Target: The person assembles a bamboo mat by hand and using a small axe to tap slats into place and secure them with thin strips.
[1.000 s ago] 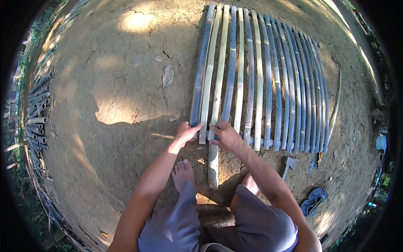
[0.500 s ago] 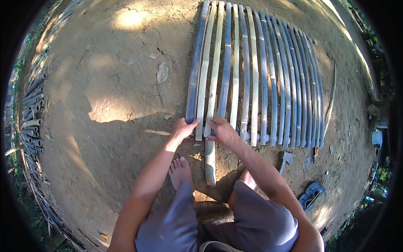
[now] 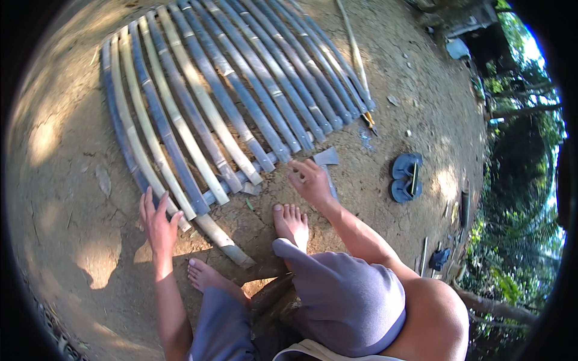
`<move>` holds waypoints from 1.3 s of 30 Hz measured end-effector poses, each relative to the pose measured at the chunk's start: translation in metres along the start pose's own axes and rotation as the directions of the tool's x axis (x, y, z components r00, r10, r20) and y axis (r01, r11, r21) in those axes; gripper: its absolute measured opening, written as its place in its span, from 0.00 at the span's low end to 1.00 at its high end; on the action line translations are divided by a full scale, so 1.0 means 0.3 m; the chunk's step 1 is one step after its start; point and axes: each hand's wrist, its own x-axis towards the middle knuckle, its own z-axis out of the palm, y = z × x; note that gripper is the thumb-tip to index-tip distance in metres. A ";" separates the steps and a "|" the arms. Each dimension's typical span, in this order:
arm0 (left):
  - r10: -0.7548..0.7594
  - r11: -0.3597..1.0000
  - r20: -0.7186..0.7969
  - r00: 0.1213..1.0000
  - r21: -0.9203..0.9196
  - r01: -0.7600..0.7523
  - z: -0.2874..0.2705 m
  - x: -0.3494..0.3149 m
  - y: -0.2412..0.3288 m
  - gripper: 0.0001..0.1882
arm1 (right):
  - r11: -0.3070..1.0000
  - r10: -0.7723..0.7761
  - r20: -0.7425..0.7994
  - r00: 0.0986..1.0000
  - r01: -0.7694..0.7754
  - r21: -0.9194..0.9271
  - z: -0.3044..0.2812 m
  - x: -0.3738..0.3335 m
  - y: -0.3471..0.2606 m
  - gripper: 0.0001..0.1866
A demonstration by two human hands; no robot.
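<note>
A row of split bamboo slats, dark bluish and pale ones side by side, lies on the ground, fixed across a round bamboo crosspiece. My left hand rests at the near ends of the leftmost slats, its fingers spread. Under those ends, a thicker bamboo piece sticks out toward my feet. My right hand hovers just past the near slat ends, fingers loosely bent and apart, with nothing seen in it. Right beside it lies a hatchet with a grey blade; my hand partly covers its handle.
A tool with yellow handles lies by the right-hand slat end. Beyond the slats on the right is a thin pale pole. Blue sandals sit to the right on bare earth. Green plants border the far right.
My view has swung to the right. My right hand has let go of the slat and moved right, toward the hatchet. My left hand has opened at the slat ends.
</note>
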 end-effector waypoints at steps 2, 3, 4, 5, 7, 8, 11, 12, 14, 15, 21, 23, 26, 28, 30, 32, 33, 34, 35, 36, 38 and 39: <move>-0.017 1.000 0.047 0.999 0.008 0.017 0.019 0.000 0.029 0.35 | 0.957 0.205 -0.277 0.939 -0.252 -0.144 -0.114 -0.024 0.280 0.11; -0.032 0.999 0.067 0.997 0.025 0.030 0.027 0.001 0.040 0.35 | 0.924 0.284 -0.383 0.879 -0.358 -0.136 -0.170 -0.046 0.446 0.11; -0.022 1.000 0.077 0.997 0.016 0.021 0.041 0.002 0.048 0.35 | 0.881 0.354 -0.479 0.803 -0.458 -0.118 -0.236 -0.067 0.595 0.12; -0.017 1.000 0.070 0.997 0.015 0.016 0.045 0.001 0.047 0.35 | 0.777 0.497 -0.494 0.714 -0.620 -0.114 -0.286 -0.063 0.701 0.12; -0.012 1.000 0.062 0.998 0.008 0.012 0.047 -0.004 0.044 0.34 | 0.608 0.683 -0.478 0.553 -0.793 -0.049 -0.366 -0.077 0.930 0.14; -0.019 1.000 0.059 0.998 0.008 0.019 0.060 -0.004 0.051 0.33 | 0.568 0.734 -0.453 0.505 -0.823 0.003 -0.408 -0.088 1.055 0.14; -0.028 1.000 0.043 0.999 0.014 0.028 0.058 -0.018 0.013 0.32 | 0.512 0.757 -0.488 0.434 -0.859 0.031 -0.419 -0.005 1.265 0.14; -0.057 0.996 0.026 0.998 0.073 0.055 0.027 -0.041 -0.010 0.31 | 0.506 0.760 -0.486 0.431 -0.862 0.027 -0.355 0.052 1.269 0.14; 0.010 1.000 0.024 1.000 0.000 -0.010 0.068 -0.008 0.028 0.29 | 0.506 0.799 -0.474 0.369 -0.839 0.200 -0.495 0.043 1.436 0.18; -0.039 0.994 0.023 0.999 0.099 0.036 -0.040 -0.060 0.013 0.28 | 0.414 0.881 -0.308 0.360 -0.901 0.129 -0.242 0.142 1.289 0.20; -0.036 0.999 0.033 0.999 0.015 0.036 0.033 -0.062 0.009 0.27 | 0.481 0.853 -0.358 0.380 -0.839 0.256 -0.353 0.120 1.412 0.16; -0.047 0.999 0.049 0.998 0.011 0.046 0.027 -0.052 0.042 0.28 | 0.523 0.814 -0.397 0.425 -0.833 0.182 -0.296 0.096 1.314 0.17; -0.070 0.997 0.104 0.992 0.032 0.067 0.054 -0.010 0.087 0.32 | 0.586 0.745 -0.404 0.531 -0.810 0.015 -0.173 0.003 1.119 0.19; -0.089 0.993 0.152 0.984 0.094 0.076 0.062 -0.007 0.083 0.35 | 0.619 0.713 -0.337 0.615 -0.778 -0.110 -0.034 -0.080 0.918 0.21; -0.080 0.994 0.159 0.984 0.090 0.066 0.063 0.009 0.089 0.35 | 0.637 0.698 -0.229 0.679 -0.734 -0.236 0.115 -0.199 0.708 0.23; -0.064 0.995 0.167 0.984 0.082 0.051 0.057 0.012 0.096 0.35 | 0.645 0.696 -0.097 0.711 -0.679 -0.351 0.242 -0.316 0.512 0.25; -0.052 0.996 0.167 0.985 0.076 0.040 0.049 0.016 0.095 0.34 | 0.649 0.697 -0.033 0.716 -0.650 -0.395 0.293 -0.371 0.426 0.26; -0.044 0.997 0.166 0.985 0.075 0.032 0.039 0.015 0.088 0.34 | 0.657 0.696 0.031 0.717 -0.619 -0.431 0.342 -0.420 0.345 0.26; -0.063 0.997 0.152 0.986 0.049 0.056 0.040 0.010 0.071 0.33 | 0.664 0.693 0.088 0.715 -0.586 -0.464 0.382 -0.462 0.283 0.27; -0.085 0.996 0.138 0.987 0.025 0.082 0.038 0.001 0.042 0.33 | 0.674 0.688 0.137 0.713 -0.558 -0.484 0.414 -0.498 0.227 0.28; -0.115 0.993 0.102 0.988 -0.007 0.116 0.027 -0.005 0.017 0.29 | 0.683 0.683 0.199 0.703 -0.518 -0.515 0.453 -0.541 0.162 0.30; -0.122 0.992 0.100 0.988 -0.005 0.123 0.018 -0.009 0.005 0.29 | 0.682 0.688 0.217 0.693 -0.515 -0.519 0.460 -0.543 0.142 0.31</move>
